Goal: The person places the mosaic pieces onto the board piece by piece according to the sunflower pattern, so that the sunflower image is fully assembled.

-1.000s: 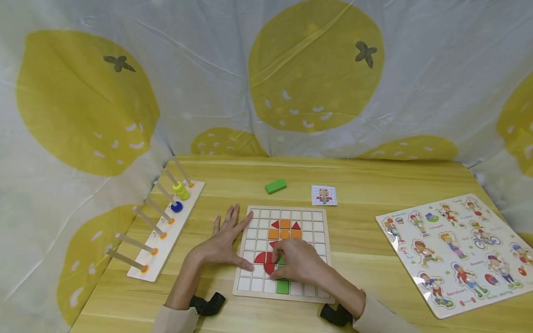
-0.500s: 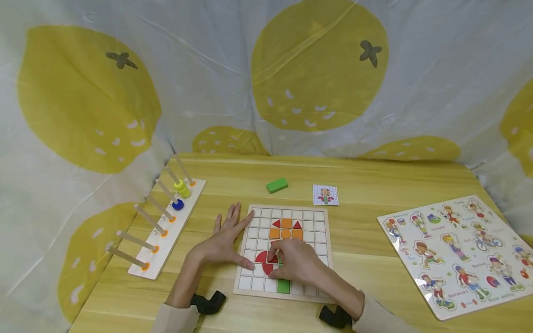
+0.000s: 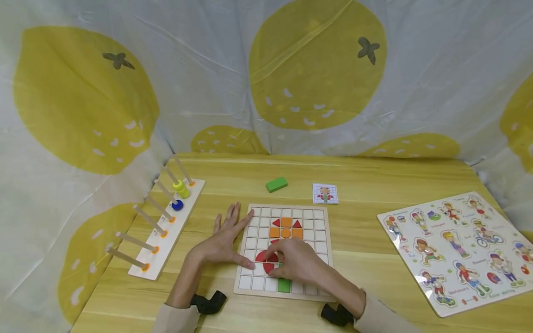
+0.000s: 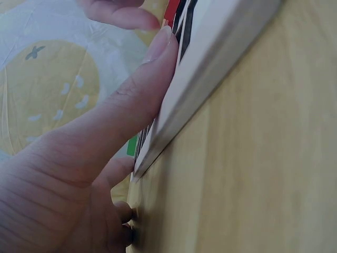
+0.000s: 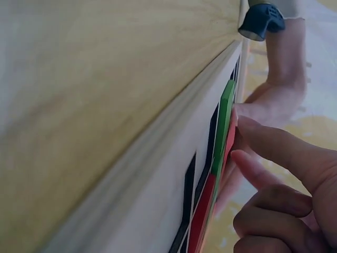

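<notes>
A wooden grid board [image 3: 318, 214] with white cells lies on the table, several coloured tiles in it. Orange tiles [image 3: 286, 222] and red triangles [image 3: 297, 224] sit in its upper middle, a green square tile [image 3: 284, 285] lower down. My left hand [image 3: 218, 243] is spread along the board's left side, with the thumb [image 4: 152, 55] pressing its edge. My right hand [image 3: 301, 261] bends over the lower middle, thumb and index finger around the red quarter-circle tiles [image 3: 268, 268]. In the right wrist view the thumb meets a red tile [image 5: 230, 134] beside a green one [image 5: 223, 121]; the hand hides neighbouring cells.
Behind the board lie a green block [image 3: 276, 184] and a small pattern card [image 3: 325, 193]. A peg rack [image 3: 150, 270] with yellow and blue rings stands left. A picture puzzle board [image 3: 441, 259] lies right.
My right index finger has shifted slightly left over the red tiles, which now sit closer together as a rounded shape. The left hand holds its place on the board's edge.
</notes>
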A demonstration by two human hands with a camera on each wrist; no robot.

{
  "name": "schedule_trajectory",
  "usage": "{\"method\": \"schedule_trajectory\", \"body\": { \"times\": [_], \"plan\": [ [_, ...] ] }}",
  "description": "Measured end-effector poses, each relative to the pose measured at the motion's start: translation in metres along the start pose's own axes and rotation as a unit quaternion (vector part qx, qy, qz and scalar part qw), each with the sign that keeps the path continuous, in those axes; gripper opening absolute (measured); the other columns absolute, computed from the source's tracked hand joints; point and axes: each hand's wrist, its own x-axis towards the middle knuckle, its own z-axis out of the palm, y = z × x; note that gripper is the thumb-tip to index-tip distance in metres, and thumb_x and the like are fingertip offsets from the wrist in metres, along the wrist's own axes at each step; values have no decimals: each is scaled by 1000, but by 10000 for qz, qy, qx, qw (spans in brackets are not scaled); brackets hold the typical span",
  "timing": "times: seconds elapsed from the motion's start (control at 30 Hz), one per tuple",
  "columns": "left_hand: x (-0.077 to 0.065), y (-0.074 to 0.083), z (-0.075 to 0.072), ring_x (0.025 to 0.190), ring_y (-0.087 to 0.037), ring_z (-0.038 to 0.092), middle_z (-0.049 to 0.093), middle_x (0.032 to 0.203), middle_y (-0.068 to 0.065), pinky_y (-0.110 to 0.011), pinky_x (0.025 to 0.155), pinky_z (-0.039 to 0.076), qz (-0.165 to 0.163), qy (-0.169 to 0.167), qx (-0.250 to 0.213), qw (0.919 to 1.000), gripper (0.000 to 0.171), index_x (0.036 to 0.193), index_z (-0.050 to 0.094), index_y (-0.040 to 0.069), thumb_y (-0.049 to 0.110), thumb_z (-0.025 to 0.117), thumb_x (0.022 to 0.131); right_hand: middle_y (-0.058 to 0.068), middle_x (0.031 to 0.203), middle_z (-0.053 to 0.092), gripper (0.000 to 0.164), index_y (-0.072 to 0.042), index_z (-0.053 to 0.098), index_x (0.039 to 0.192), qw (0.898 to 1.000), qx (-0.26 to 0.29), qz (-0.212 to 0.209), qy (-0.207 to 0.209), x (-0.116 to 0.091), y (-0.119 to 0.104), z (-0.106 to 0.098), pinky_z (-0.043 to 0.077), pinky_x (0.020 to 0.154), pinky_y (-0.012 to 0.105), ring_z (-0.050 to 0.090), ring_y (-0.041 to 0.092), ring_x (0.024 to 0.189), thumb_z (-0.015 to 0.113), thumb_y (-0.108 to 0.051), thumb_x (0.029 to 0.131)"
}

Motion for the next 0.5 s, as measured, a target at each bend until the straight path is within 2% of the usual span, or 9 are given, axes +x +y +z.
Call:
{"method": "schedule_trajectory", "body": {
  "times": [0.13,0.3,0.5],
  "plan": [
    [0,0,0,159,-43,-22,-21,171,-24,-70,122,-17,5,-14,-11,10000,133,168,12,18,54,93,69,-9,67,56,24,-16,84,104,9996,221,-38,-186,0,2,1,30,52,18,41,5,59,88,-13,80],
    [1,0,-1,159,-43,-22,-21,171,-23,-70,122,-16,34,22,-3,10000,133,168,12,18,53,93,69,-9,71,59,23,-17,84,100,9999,13,-3,-111,-1,2,-1,33,51,18,42,3,58,89,-13,78],
    [1,0,0,158,-43,-22,-21,171,-24,-70,122,-17,42,17,-4,10000,133,168,12,17,52,94,69,-8,63,50,23,-17,84,100,9997,-97,-31,-217,-3,2,-5,28,49,18,40,4,54,90,-15,78]
  ]
}}
